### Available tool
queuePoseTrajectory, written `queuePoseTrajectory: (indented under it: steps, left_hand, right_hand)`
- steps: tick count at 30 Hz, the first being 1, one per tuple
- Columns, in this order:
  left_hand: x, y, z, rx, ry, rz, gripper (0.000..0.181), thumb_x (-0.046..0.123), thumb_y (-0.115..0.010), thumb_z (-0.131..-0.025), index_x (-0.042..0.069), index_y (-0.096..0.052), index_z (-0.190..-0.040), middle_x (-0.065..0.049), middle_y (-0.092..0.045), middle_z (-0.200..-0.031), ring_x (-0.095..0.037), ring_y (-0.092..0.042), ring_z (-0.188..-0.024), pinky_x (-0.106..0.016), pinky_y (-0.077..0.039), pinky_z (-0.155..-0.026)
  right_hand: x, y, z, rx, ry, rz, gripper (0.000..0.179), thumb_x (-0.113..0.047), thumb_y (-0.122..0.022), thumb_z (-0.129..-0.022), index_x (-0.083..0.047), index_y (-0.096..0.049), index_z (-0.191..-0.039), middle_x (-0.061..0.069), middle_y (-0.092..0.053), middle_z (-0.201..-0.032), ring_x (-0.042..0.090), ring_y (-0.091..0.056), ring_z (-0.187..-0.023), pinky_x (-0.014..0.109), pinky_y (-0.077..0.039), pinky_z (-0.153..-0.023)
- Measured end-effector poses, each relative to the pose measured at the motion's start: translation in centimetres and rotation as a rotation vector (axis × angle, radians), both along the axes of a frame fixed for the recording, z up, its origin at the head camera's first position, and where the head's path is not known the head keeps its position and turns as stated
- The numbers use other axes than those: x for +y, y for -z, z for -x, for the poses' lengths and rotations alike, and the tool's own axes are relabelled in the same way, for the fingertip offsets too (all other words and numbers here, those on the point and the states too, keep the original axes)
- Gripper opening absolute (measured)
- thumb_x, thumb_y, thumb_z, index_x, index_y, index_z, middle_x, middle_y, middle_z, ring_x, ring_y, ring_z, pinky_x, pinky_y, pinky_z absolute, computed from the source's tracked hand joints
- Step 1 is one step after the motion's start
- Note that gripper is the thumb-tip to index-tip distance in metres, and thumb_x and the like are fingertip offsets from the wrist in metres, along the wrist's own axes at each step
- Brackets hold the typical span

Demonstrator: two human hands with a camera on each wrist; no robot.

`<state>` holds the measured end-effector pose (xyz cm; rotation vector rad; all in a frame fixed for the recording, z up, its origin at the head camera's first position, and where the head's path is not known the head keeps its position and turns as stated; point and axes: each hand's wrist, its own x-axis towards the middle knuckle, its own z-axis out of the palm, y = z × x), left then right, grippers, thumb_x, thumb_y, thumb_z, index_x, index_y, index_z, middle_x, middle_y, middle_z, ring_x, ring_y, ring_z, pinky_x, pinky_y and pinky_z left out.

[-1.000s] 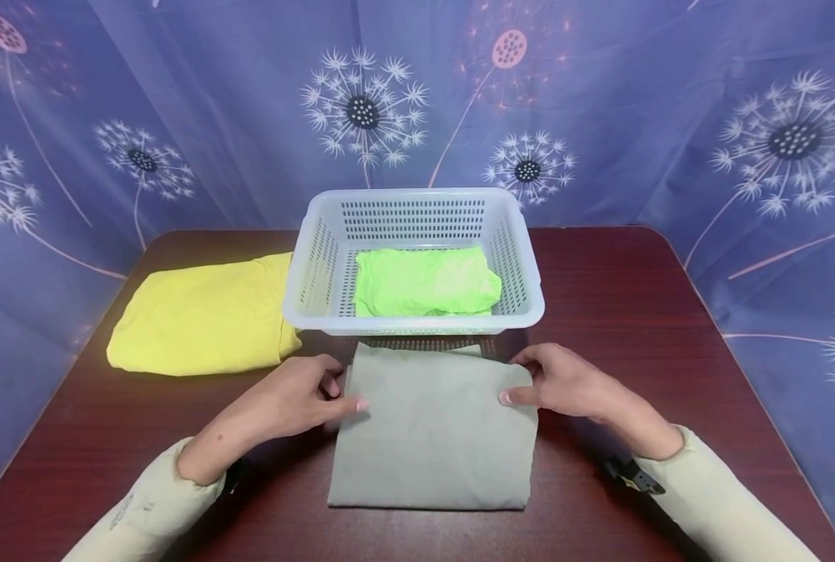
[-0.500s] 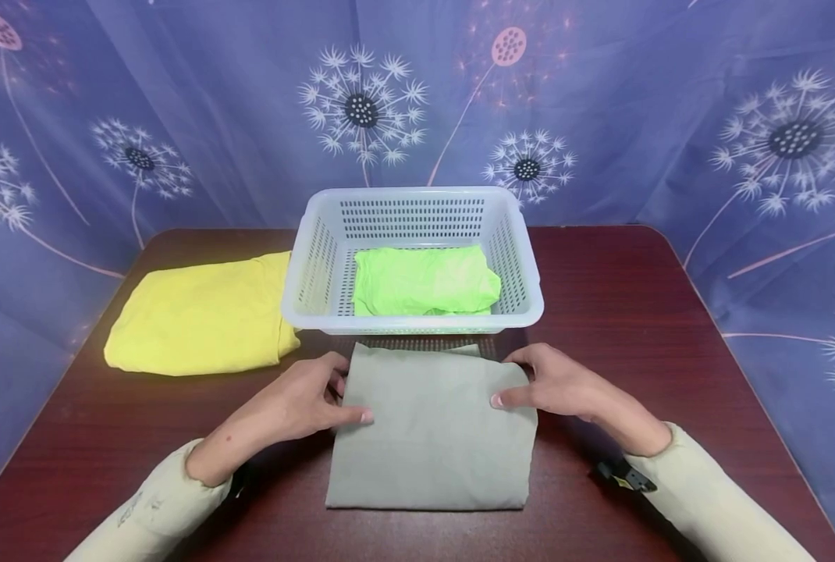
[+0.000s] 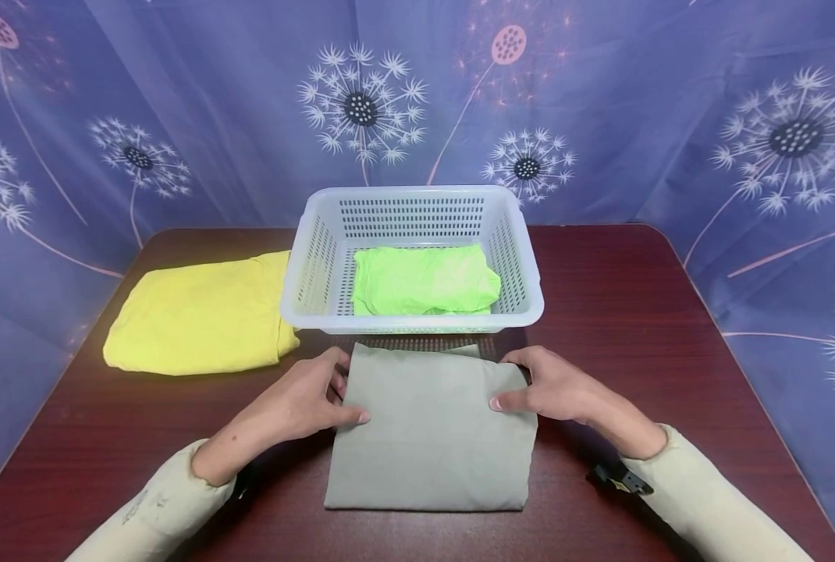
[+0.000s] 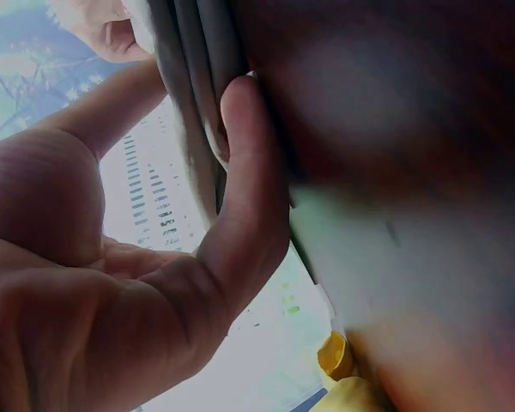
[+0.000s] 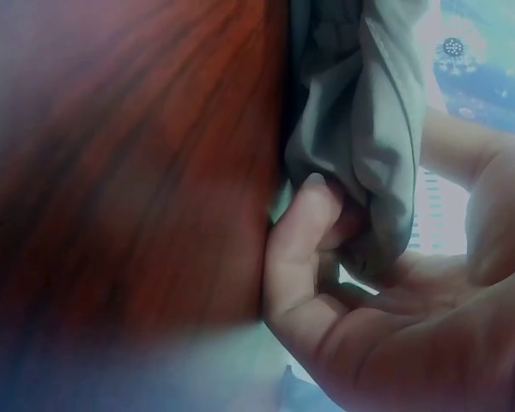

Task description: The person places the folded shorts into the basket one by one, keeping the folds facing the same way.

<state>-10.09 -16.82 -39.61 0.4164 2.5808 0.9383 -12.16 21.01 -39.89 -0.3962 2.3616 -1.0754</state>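
Note:
A folded grey-green cloth (image 3: 431, 445) lies flat on the table in front of the basket. My left hand (image 3: 298, 398) holds its left edge, thumb on top and fingers at the side and beneath. On the opposite edge, my right hand (image 3: 561, 390) grips the cloth the same way. Several stacked layers of the cloth (image 4: 189, 77) show between thumb and fingers in the left wrist view. In the right wrist view, the curled fingers (image 5: 305, 232) tuck under the gathered cloth edge (image 5: 390, 146).
Behind the cloth stands a white perforated plastic basket (image 3: 410, 322) with a folded bright green cloth (image 3: 424, 281) inside. A folded yellow cloth (image 3: 196, 316) lies left of it, against the basket. A blue dandelion-print curtain (image 3: 249, 94) surrounds the dark red table (image 3: 614, 312).
My left thumb has slid slightly inward and down the cloth. My right hand has shifted a little to the left. The cloth has barely moved.

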Motion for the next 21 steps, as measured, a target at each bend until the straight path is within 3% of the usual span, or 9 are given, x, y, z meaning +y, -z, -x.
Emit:
queuePoseTrajectory:
  steps: [6, 16, 21]
  left_hand:
    - [0.0, 0.2, 0.1, -0.013, -0.004, -0.018, 0.069, 0.034, -0.096, -0.078, 0.001, -0.054, -0.122, 0.001, -0.068, -0.087, -0.011, -0.062, -0.073, -0.032, -0.053, -0.071]
    - [0.0, 0.5, 0.3, -0.099, -0.025, -0.064, 0.069, 0.031, -0.095, -0.078, -0.001, -0.054, -0.123, -0.001, -0.069, -0.089, -0.013, -0.064, -0.076, -0.032, -0.053, -0.071]
    - [0.0, 0.5, 0.4, -0.175, -0.036, -0.1, 0.074, 0.028, -0.094, -0.079, -0.007, -0.053, -0.129, -0.004, -0.068, -0.089, -0.015, -0.064, -0.076, -0.033, -0.053, -0.072]
  right_hand:
    - [-0.2, -0.1, -0.3, 0.029, 0.023, -0.007, 0.031, -0.02, -0.087, -0.086, -0.008, -0.074, -0.111, -0.001, -0.071, -0.098, 0.019, -0.063, -0.094, 0.04, -0.051, -0.091]
    - [-0.7, -0.4, -1.1, 0.101, 0.032, 0.006, 0.015, -0.014, -0.082, -0.09, -0.009, -0.073, -0.1, -0.002, -0.068, -0.085, 0.015, -0.06, -0.078, 0.032, -0.051, -0.077]
    - [-0.7, -0.6, -1.3, 0.056, 0.036, 0.081, 0.009, -0.011, -0.077, -0.094, -0.007, -0.069, -0.097, 0.0, -0.064, -0.08, 0.016, -0.06, -0.073, 0.029, -0.052, -0.069]
